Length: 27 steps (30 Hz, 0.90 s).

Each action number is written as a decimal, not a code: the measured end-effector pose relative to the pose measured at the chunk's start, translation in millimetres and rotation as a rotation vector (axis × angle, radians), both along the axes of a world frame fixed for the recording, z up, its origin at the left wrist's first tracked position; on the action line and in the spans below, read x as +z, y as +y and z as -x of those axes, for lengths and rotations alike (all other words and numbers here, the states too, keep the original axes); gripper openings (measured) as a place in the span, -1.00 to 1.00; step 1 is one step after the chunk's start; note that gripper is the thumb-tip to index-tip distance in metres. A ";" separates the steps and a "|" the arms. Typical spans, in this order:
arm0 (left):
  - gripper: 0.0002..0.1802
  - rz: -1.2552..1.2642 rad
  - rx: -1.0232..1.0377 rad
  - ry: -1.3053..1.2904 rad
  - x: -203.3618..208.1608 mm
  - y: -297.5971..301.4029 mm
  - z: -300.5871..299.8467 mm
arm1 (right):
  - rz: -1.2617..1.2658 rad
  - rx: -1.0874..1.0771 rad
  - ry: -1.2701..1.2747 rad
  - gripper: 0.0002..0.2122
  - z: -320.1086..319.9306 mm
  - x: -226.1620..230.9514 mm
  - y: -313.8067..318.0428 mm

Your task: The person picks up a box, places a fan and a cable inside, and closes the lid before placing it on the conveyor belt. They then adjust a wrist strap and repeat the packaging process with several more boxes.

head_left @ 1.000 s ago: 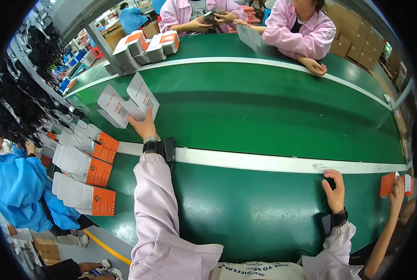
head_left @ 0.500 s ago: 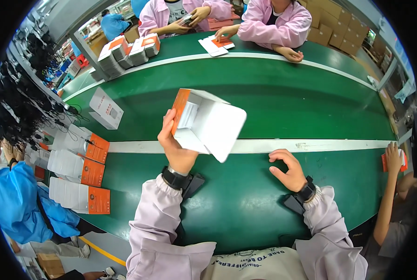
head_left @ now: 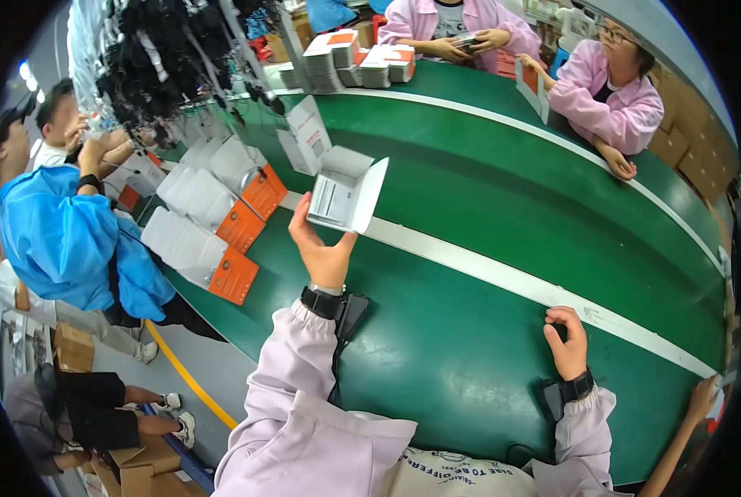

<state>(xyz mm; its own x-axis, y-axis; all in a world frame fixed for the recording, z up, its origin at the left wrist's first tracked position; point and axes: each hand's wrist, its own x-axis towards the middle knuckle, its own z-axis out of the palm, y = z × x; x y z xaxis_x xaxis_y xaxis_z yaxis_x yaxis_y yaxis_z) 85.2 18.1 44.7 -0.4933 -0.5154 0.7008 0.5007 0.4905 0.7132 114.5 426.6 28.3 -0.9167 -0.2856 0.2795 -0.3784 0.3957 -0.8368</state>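
My left hand (head_left: pixel 323 255) grips a small carton (head_left: pixel 334 204) from below, thumb at its near right corner and fingers along its left side. The carton is tilted with its white inside toward me and one flap standing out at the right; a pale panel with dark print shows inside. It is held above the white strip (head_left: pixel 436 247) on the green table. My right hand (head_left: pixel 567 341) is over the table at the right, near the same strip. Its fingers are loosely curved, with a gap to the thumb and nothing seen between them.
Rows of white-and-orange cartons (head_left: pixel 236 273) stand at the left, with another upright carton (head_left: pixel 306 137) beyond them. Black cables (head_left: pixel 180 74) hang above. Stacked flat cartons (head_left: pixel 337 62) lie at the far side. Co-workers are across the table, at the left and at the right edge.
The view has swung left. My left hand has turned the carton, bringing its inside more into sight. My right hand's fingers have curled more. Across the table a co-worker has raised a carton.
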 end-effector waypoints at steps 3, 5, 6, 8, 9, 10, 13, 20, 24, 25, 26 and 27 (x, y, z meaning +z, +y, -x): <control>-0.18 0.113 0.146 0.092 9.6 -16.5 -24.0 | 0.011 -0.032 -0.011 -0.83 -0.5 0.1 1.7; -0.18 0.254 0.308 0.157 17.8 -20.8 -46.7 | 0.031 -0.020 -0.006 -0.82 -0.9 -4.7 1.2; -0.18 0.264 0.330 0.161 24.0 -24.3 -62.1 | 0.041 -0.031 -0.008 -0.82 -1.9 -6.8 0.9; -0.17 0.230 0.353 0.012 35.7 -32.2 -95.0 | 0.052 -0.031 0.002 -0.82 -2.1 -5.6 3.2; -0.22 0.098 0.380 -0.030 30.8 -46.6 -120.9 | 0.078 -0.037 -0.007 -0.83 -2.8 -6.4 2.6; -0.25 -0.017 0.384 -0.006 36.6 -54.3 -135.5 | 0.090 -0.058 -0.019 -0.83 -4.3 -8.7 5.0; -0.33 -0.182 0.417 0.184 80.1 -82.8 -173.6 | 0.094 -0.075 -0.035 -0.83 -5.1 -7.9 7.9; -0.24 -0.151 0.818 0.074 44.6 -256.4 -237.1 | 0.046 -0.033 -0.046 -0.82 -4.8 -8.6 8.8; -0.17 -0.217 0.962 -0.036 -9.4 -290.7 -225.1 | 0.028 -0.018 -0.040 -0.83 -5.0 -8.2 6.5; -0.15 -0.264 0.984 -0.067 -14.2 -287.6 -219.0 | 0.037 -0.042 -0.039 -0.83 -5.2 -8.4 6.0; -0.15 -0.274 0.981 -0.071 -17.1 -286.4 -212.9 | 0.046 -0.063 -0.038 -0.84 -5.7 -8.6 4.7; -0.16 -0.266 1.028 -0.099 -19.1 -287.1 -203.6 | 0.057 -0.083 -0.037 -0.84 -6.4 -8.4 2.9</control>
